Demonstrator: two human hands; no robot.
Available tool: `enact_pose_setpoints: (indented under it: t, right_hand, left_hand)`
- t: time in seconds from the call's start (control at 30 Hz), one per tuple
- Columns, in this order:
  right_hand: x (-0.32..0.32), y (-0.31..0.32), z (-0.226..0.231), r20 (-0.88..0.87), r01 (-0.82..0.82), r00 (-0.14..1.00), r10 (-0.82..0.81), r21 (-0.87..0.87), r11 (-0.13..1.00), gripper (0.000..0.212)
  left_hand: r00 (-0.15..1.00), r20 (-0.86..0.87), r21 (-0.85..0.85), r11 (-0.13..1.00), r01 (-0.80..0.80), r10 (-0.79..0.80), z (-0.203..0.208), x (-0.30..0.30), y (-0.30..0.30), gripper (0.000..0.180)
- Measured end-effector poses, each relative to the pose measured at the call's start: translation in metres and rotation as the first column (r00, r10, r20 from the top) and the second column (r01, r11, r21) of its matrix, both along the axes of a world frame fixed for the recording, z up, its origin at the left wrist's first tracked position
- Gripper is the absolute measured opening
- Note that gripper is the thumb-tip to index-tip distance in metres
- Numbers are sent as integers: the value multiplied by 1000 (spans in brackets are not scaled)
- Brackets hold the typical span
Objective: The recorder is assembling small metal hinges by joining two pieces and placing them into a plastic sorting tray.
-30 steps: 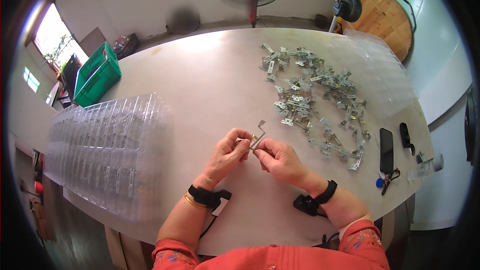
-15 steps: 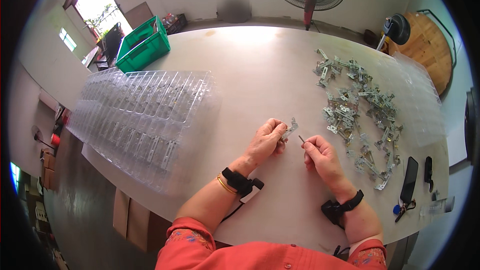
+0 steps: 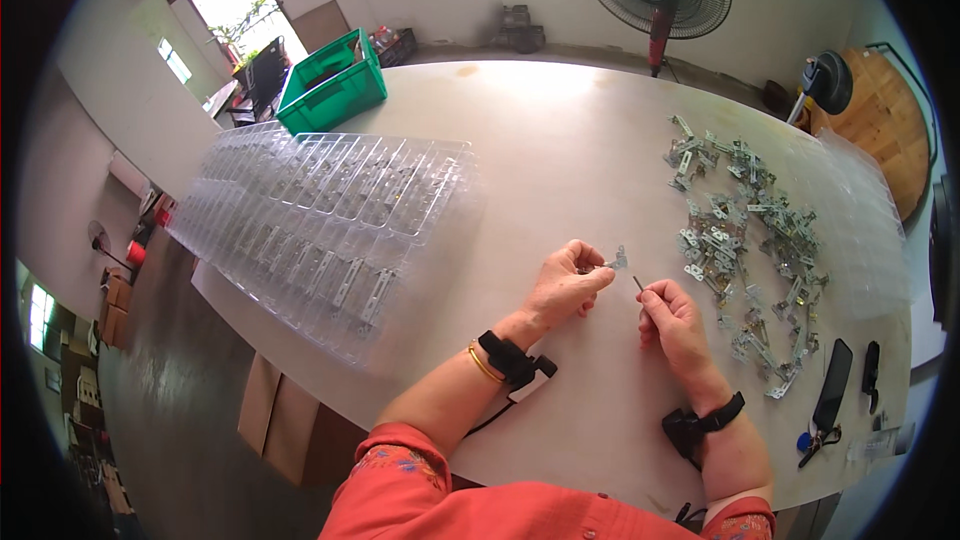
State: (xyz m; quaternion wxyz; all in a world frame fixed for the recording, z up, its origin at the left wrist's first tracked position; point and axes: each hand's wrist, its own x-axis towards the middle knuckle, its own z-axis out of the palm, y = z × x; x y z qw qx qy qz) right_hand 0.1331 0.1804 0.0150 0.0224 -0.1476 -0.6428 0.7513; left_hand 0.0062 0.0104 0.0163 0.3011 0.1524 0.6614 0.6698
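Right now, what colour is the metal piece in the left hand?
The metal piece in the left hand looks silvery grey, in the head view.

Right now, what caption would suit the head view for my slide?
Left hand holding a bracket, right hand a thin rod, at a table.

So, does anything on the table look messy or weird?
Only the metal parts look messy: they lie jumbled on the right, while others sit in rows in the trays on the left. Nothing looks clearly broken.
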Motion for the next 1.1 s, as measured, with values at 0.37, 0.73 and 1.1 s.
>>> enact_pose_setpoints:
  t: [0.37,0.73,1.1]
  right_hand:
    - [-1,-1,-1,-1,-8,1000,8,19,1000,13]
    - [1,-3,2,11,6,1000,-7,34,999,14]
    - [-3,-1,1,-10,3,1000,-2,41,999,14]
  left_hand:
    - [962,-258,-80,990,-116,91,-5,3,2,23]
    - [804,-594,-282,940,-190,-16,-11,6,2,22]
    - [771,-636,-308,927,-214,-33,-11,0,4,25]
